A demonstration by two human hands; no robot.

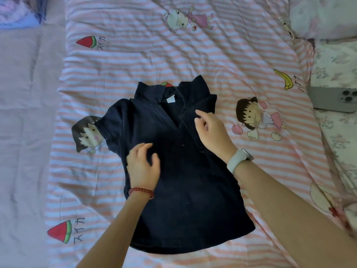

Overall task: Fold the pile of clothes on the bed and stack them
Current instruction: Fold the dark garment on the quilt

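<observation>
A dark navy short-sleeved polo shirt lies face up on the pink-and-white striped bedspread, collar away from me, with a white label showing inside the neck. Its right side looks folded in toward the middle. My left hand, with a red braided bracelet on the wrist, rests on the shirt's left chest with loosely bent fingers. My right hand, a white watch on its wrist, hovers over the right shoulder fold, fingers relaxed and holding nothing.
A grey phone lies face down at the right on a floral sheet. A pale pillow sits at the top right. Some bluish cloth lies at the top left corner. A plain pink blanket covers the left side.
</observation>
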